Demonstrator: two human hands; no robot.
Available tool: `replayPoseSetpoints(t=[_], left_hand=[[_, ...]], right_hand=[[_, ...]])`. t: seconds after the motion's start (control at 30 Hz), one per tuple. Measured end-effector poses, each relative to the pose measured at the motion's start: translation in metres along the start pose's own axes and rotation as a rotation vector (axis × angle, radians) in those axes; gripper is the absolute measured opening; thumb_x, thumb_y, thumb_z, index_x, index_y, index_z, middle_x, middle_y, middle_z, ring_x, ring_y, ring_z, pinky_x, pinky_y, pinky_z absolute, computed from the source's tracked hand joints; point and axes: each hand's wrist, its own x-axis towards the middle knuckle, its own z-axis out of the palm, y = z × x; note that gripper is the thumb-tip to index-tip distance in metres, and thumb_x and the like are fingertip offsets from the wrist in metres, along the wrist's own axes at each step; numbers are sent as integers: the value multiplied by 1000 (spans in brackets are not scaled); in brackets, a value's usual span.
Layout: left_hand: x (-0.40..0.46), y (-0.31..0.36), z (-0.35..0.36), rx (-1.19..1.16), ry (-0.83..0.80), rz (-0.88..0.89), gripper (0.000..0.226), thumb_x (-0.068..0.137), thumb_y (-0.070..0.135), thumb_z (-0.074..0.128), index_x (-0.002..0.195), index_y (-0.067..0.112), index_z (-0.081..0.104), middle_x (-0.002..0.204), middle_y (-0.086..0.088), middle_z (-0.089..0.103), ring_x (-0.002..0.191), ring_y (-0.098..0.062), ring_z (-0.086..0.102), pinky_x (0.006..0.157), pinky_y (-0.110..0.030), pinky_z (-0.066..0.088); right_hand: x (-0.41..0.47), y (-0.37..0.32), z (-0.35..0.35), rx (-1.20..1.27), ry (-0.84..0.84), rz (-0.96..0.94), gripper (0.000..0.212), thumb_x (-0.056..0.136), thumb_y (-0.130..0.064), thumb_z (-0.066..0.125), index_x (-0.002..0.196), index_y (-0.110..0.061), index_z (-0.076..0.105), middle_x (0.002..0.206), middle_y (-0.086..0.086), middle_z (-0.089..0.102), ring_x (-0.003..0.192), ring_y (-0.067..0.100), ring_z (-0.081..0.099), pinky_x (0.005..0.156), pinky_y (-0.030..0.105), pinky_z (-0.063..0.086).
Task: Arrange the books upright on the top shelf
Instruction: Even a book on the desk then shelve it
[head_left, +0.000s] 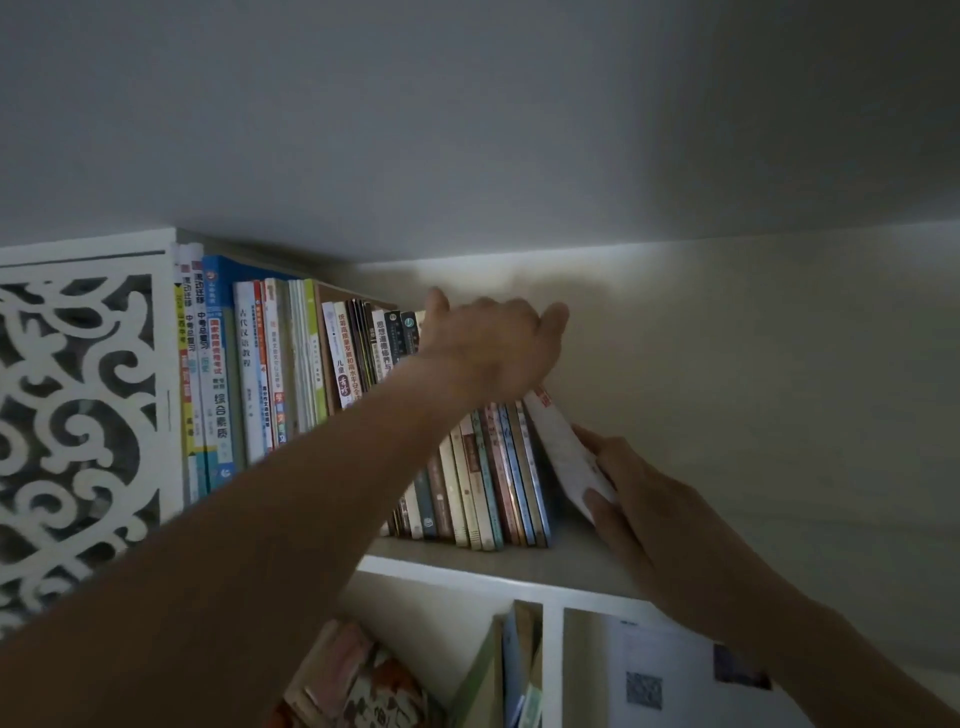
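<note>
A row of books (483, 483) is seen on the top shelf (519, 564), in the middle of the frame. Taller books (249, 364) are stood at the upper left, next to a white cut-out side panel (78, 405). The small books in the middle are not straight yet; they are all tipped toward the left.

The left hand (493, 348) is laid over the tops of the small books, w/ fingers curled over them; how tight the hold is can't be told. The right hand (623, 483) is wrapped round a pale book (563, 447) at the right end of the row, thumb on the front edge, fingers behind. That book is tilted too, and is touching the last small book near its top only.

What could go wrong:
- If the left hand is lifted too soon, the leaning row could be tipped over, maybe off the front edge.
- The pale book is held at the bottom only, so it could be slid out and dropped.
- Nothing is seen on the right to hold the row, e.g. no bookend, so books could be knocked down to the right when pushed straight.
- Light is low, so edges could be missed.
</note>
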Motion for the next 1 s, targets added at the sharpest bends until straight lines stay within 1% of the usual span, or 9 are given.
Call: replayPoseSetpoints(t=[0.1,0.23,0.3,0.4,0.47,0.67,0.83,0.93,1.0], left_hand=[[21,3,-10,170,-111,45,42,104,44,28,98,25,65,90,7,68,85,-19,56,103,-57,22],[26,7,-9,357,-115,61,43,92,60,47,73,25,61,83,5,63,88,-20,60,99,-49,24],[22,-1,0,308,-65,202,21,88,45,56,90,30,71,97,9,63,102,-17,58,97,-45,25],[14,-14,10,73,-64,475,58,75,11,61,123,43,68,125,17,62,119,-14,44,112,-42,23],[12,-18,15,82,-5,606,62,75,15,65,132,37,65,134,14,63,127,-18,41,115,-41,22],[9,-29,19,165,69,596,49,84,44,74,131,49,59,124,18,58,127,-20,34,103,-45,31],[3,-27,24,287,90,701,26,87,49,69,113,45,72,108,13,59,112,-14,31,81,-28,14],[4,-32,27,338,129,789,19,87,41,73,105,35,76,96,3,64,100,-20,53,85,-28,30],[2,-32,29,351,100,776,19,91,31,70,109,28,72,95,0,64,94,-22,58,82,-36,48]], right_hand=[[-23,8,-25,-47,-4,7,36,104,-36,42,139,-33,45,117,-17,62,86,7,64,73,16,46],[-62,25,-50,-63,-45,55,28,105,-37,44,131,-45,47,109,-33,59,75,2,64,69,13,46],[-73,33,-54,-69,-34,88,28,101,-39,41,127,-48,45,107,-33,60,71,3,64,66,19,48],[-74,34,-53,-26,65,129,10,97,-45,37,106,-48,40,77,-19,59,67,8,60,57,15,45],[-66,33,-51,35,122,173,8,96,-49,35,97,-41,37,69,-15,54,68,6,59,54,14,42],[-50,28,-39,94,51,131,8,97,-48,37,102,-44,42,77,-20,56,77,-1,59,59,7,40],[-47,31,-38,59,-131,80,33,100,-51,30,127,-36,43,102,-12,68,79,6,63,66,15,47],[-50,39,-48,18,-188,103,36,105,-44,30,140,-52,30,127,-10,63,104,10,66,89,28,52],[-62,54,-63,-49,-210,158,40,103,-45,33,136,-66,25,129,-19,58,110,7,63,92,23,49]])
